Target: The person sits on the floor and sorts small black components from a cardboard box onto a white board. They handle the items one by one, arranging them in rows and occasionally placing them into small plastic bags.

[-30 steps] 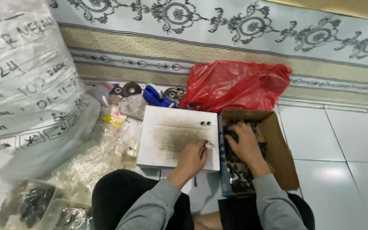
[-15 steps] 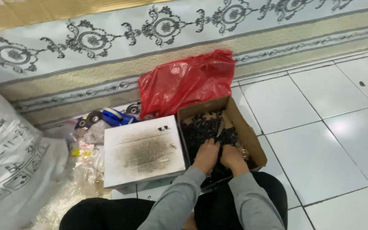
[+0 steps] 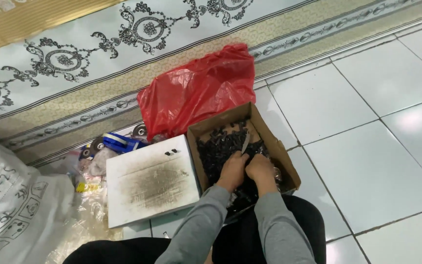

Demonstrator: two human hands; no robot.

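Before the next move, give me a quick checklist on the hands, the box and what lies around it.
1. Both hands in the cardboard box: ok; left hand and right hand rest side by side on the small black parts.
2. What the fingers hold: cannot tell.
3. Box upright and open: ok.
4. White board lies flat left of the box: ok, with two small dark pieces on it.
5. Red plastic bag behind the box, out of the hands' way: ok.

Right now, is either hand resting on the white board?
No, the left hand and right hand are in the cardboard box.
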